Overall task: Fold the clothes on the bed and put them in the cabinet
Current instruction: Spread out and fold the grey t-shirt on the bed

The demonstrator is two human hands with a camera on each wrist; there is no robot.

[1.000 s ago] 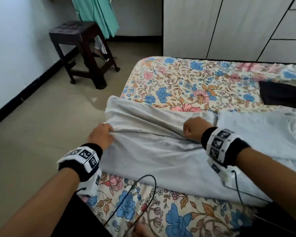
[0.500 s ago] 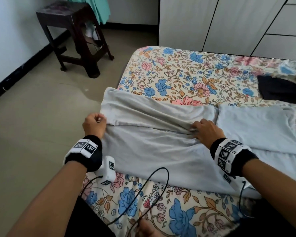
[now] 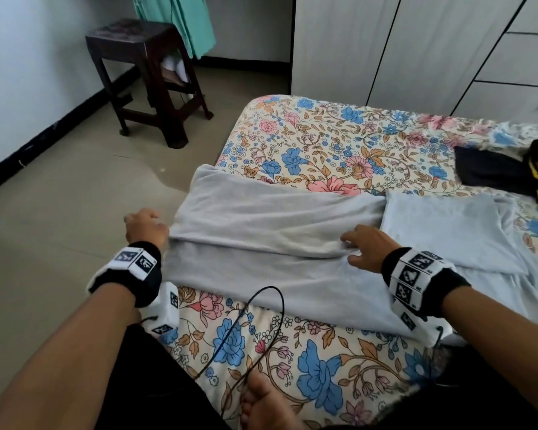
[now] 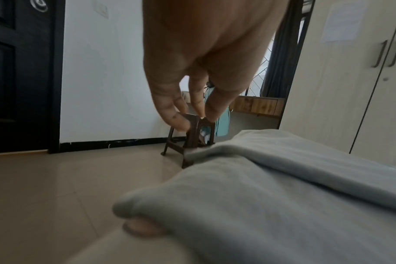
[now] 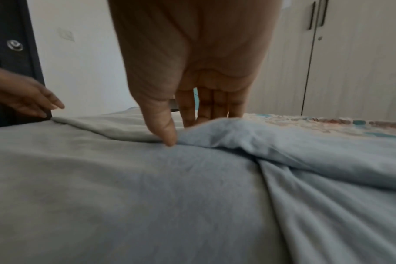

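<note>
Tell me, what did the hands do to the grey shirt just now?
Both hands let go. The left hand opened and moved off the grey shirt edge; the right hand flattened onto the fold. The folded strip stayed on the bed.

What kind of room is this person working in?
Most likely a bedroom in a home: a bed with a flowered sheet, a tall pale cabinet just behind it, and clothes such as a grey shirt spread out for folding.
</note>
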